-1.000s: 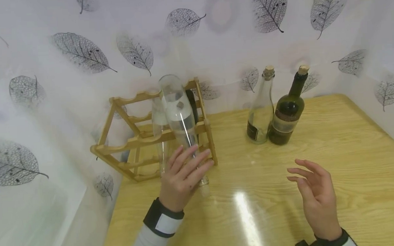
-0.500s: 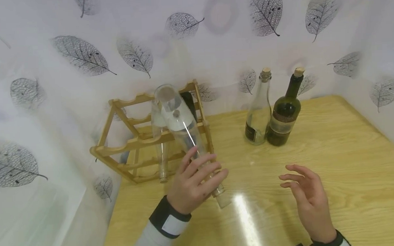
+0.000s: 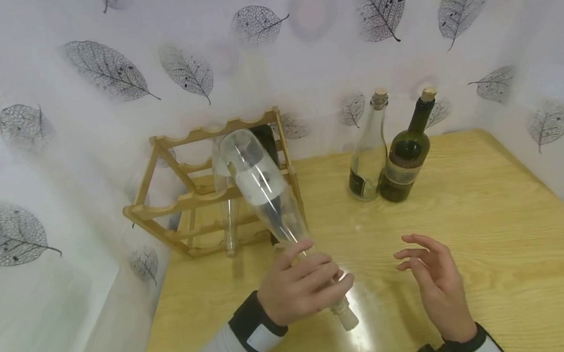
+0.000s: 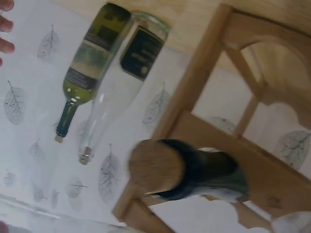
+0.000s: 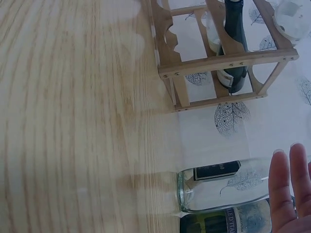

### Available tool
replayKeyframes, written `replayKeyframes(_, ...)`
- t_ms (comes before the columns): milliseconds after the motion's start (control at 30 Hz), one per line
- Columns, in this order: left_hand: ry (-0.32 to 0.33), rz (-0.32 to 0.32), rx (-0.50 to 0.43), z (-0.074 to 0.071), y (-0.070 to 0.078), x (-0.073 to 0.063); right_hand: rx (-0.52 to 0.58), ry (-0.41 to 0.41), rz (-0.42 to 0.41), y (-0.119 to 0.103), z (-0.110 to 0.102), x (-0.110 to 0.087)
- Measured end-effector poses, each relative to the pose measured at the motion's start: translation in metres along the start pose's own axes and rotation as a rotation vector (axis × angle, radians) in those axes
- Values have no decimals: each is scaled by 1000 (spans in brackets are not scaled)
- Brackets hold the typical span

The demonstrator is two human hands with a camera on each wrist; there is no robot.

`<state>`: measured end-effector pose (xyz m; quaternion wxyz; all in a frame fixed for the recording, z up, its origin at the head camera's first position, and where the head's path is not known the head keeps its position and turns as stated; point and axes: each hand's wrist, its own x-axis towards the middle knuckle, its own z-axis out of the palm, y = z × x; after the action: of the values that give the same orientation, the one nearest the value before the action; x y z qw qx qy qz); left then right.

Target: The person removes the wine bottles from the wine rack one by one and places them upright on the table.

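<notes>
Gripping the long-necked clear bottle (image 3: 259, 182) by its neck, the left hand (image 3: 304, 286) has its fingers curled round the glass; over the last second it moved toward the person and to the right, and the bottle came with it. Bottle now tilted, base up and away over the wooden rack (image 3: 194, 201), neck low and near, pale stopper (image 3: 348, 319) projecting past the fingers. Right hand (image 3: 437, 284): fingers loosely bent, nothing held, over the table (image 3: 489, 226); pose little changed. Earlier, only the neck end reached past the rack; now neck and shoulder both project in front of it. Judged from this, removal looks well advanced, though whether the base has fully cleared the top rails cannot be told. Rack itself not visibly shifted. Within it, a second clear bottle (image 3: 230, 229) lies with its neck toward the person, and a dark bottle (image 3: 264, 138) sits near the right end, its cork (image 4: 156, 166) facing the left wrist camera; both unchanged in place. Farther right, well apart from the rack, a corked clear bottle (image 3: 367, 165) and a green bottle (image 3: 405, 159) stand side by side near the leaf-patterned wall (image 3: 316, 81), also as before. Probable reading: unloading is partway, with at least two bottles left in the rack.
</notes>
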<state>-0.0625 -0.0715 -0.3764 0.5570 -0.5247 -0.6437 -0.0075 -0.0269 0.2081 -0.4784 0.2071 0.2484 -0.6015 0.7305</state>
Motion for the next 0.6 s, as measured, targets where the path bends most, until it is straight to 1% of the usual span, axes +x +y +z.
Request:
replayKeyframes(100,-76,-6,-11,0,3,11,17,-12,3,0,4,0)
replayKeyframes(167,-100,-6,-26,0,2,18,27,-28,2,0,7,-2)
replayKeyframes(233,-93,5,-35,0,-1,26,30,-41,-2,1,8,-4)
replayKeyframes(267,-73,16,-40,0,-4,30,36,-44,-3,1,8,-5)
replayKeyframes(300,-39,29,-42,0,-7,36,37,-47,-5,0,9,-5)
replayKeyframes(367,51,75,-37,1,-15,48,44,-43,-7,0,9,-6)
replayKeyframes(500,273,153,-34,3,-28,76,43,-33,17,-2,9,-8)
replayKeyframes(567,346,188,-51,3,-30,85,31,-31,31,-3,10,-10)
replayKeyframes(600,379,202,-60,2,-29,87,21,-31,39,-4,11,-11)
